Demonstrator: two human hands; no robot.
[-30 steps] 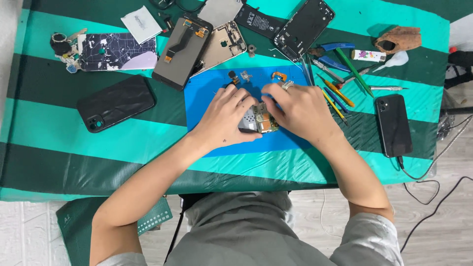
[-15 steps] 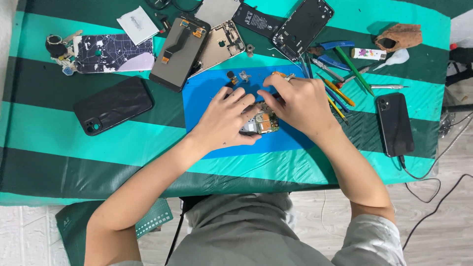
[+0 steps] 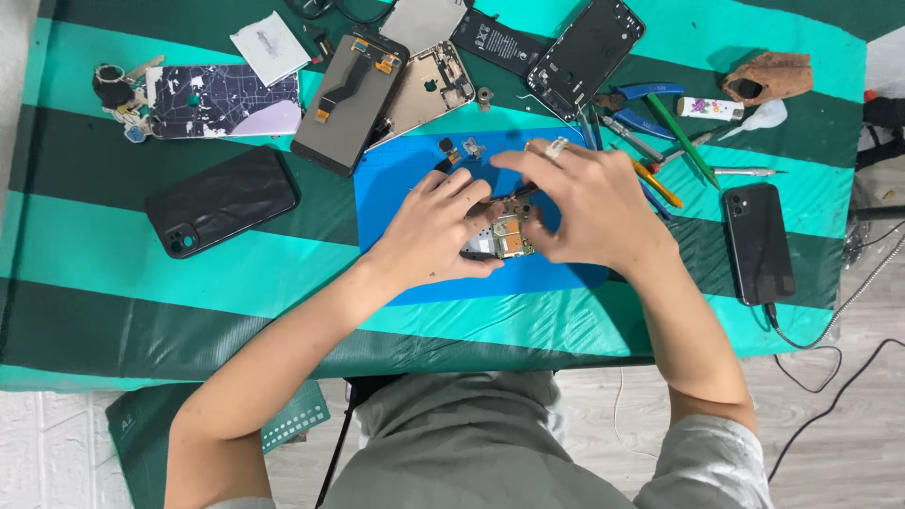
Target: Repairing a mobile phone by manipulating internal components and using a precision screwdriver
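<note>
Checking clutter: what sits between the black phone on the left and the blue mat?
Nothing: in the head view only bare striped cloth lies between the black phone and the blue mat. The display panel sits farther up, off that line.

Your left hand (image 3: 438, 226) and right hand (image 3: 584, 203) cover most of the small circuit board (image 3: 504, 236), so your grip on it can't be told. The top edge cuts off the grey panel (image 3: 421, 19).

A green-striped table (image 3: 141, 273) carries a blue mat (image 3: 396, 188); left of the mat, a black phone (image 3: 222, 200); right, another phone (image 3: 758, 243).
</note>
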